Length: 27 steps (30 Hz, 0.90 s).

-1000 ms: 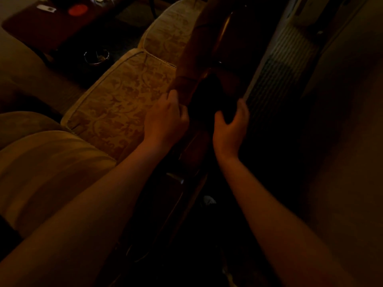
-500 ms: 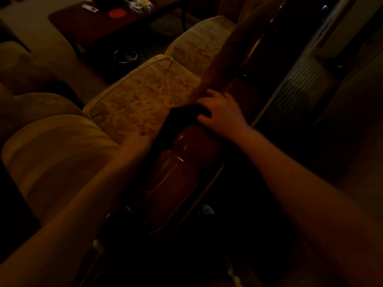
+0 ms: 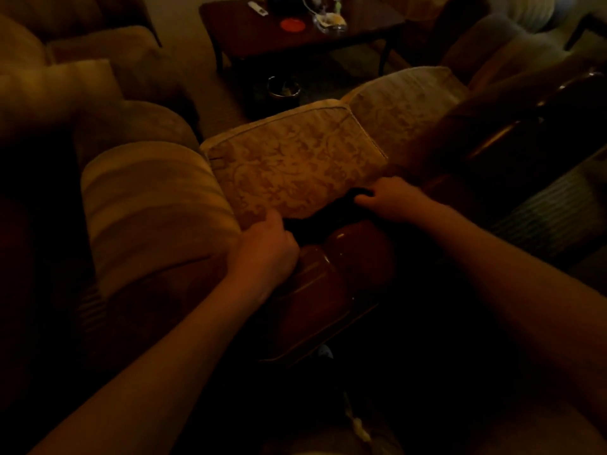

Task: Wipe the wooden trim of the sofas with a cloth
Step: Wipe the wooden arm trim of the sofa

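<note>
Both hands are down on the back of the sofa. Right hand (image 3: 391,200) lies with its fingers curled over a dark cloth (image 3: 328,213), which in this dim light is little more than a black shape, so I judge rather than plainly see that it pinches the fabric. Left hand (image 3: 267,246) is curled too, at the near end of the same dark shape, just where the patterned cushion (image 3: 295,169) meets the wooden trim (image 3: 335,267); whether it grips the cloth or the cushion edge I cannot tell.

That trim is the glossy, rounded, reddish rail running from low near the person's body up and away to the right, where it goes on as a darker stretch (image 3: 512,126). Its long axis runs along that diagonal, and the cloth lies across it between the two hands, on the cushion side of the rail.

So the stroke turns on this: the shiny near section sits directly below the cloth and closest to the left hand, while the far run lies beyond the right hand. Either way there is open rail to travel. Cushions crowd one flank, and a dark gap drops away on the other, so the cloth wants keeping on the crown. A low surface (image 3: 295,37) with small objects stands well apart across the floor.
</note>
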Each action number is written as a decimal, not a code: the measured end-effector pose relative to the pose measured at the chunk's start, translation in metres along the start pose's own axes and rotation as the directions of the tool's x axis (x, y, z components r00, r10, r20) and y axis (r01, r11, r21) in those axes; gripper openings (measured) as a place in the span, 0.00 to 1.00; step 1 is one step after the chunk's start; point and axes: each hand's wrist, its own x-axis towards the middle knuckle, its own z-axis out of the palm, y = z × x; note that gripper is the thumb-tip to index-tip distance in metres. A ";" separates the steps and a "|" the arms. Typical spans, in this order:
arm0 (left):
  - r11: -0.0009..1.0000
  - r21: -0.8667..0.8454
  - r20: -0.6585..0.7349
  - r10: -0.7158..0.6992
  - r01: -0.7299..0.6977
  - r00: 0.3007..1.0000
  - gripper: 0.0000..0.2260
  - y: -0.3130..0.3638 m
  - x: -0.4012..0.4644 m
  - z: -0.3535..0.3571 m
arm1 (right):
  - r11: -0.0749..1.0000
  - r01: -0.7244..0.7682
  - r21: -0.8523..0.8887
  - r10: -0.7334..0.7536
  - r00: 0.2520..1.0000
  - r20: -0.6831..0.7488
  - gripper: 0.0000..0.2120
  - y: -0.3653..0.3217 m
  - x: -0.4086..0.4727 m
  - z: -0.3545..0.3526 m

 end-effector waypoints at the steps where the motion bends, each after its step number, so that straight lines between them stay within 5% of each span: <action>1: 1.000 0.019 -0.017 0.004 -0.003 1.000 0.14 0.000 0.001 0.001 | 0.999 -0.040 0.018 0.040 0.998 0.039 0.20 0.005 0.007 -0.002; 8: 0.997 -0.006 -0.025 -0.083 0.083 0.996 0.11 -0.001 -0.001 -0.004 | 0.939 0.271 0.211 -0.318 0.920 0.231 0.13 -0.089 -0.007 0.028; 14: 0.996 -0.019 -0.035 -0.087 0.086 0.996 0.09 -0.001 0.000 -0.003 | 0.988 0.151 -0.012 -0.142 0.951 0.274 0.22 0.016 0.035 -0.003; 18: 0.994 -0.028 0.031 -0.104 0.105 0.994 0.11 0.000 0.003 -0.002 | 0.933 0.279 0.229 -0.342 0.888 0.307 0.20 -0.035 0.021 0.015; 21: 0.980 -0.096 0.065 -0.167 0.173 0.984 0.12 -0.001 0.002 -0.004 | 0.903 0.389 0.182 -0.425 0.871 0.248 0.15 -0.085 0.000 0.032; 27: 0.988 -0.073 0.032 -0.132 0.134 0.991 0.13 -0.004 0.003 -0.001 | 0.983 0.172 0.068 -0.183 0.953 0.241 0.24 0.004 0.035 0.013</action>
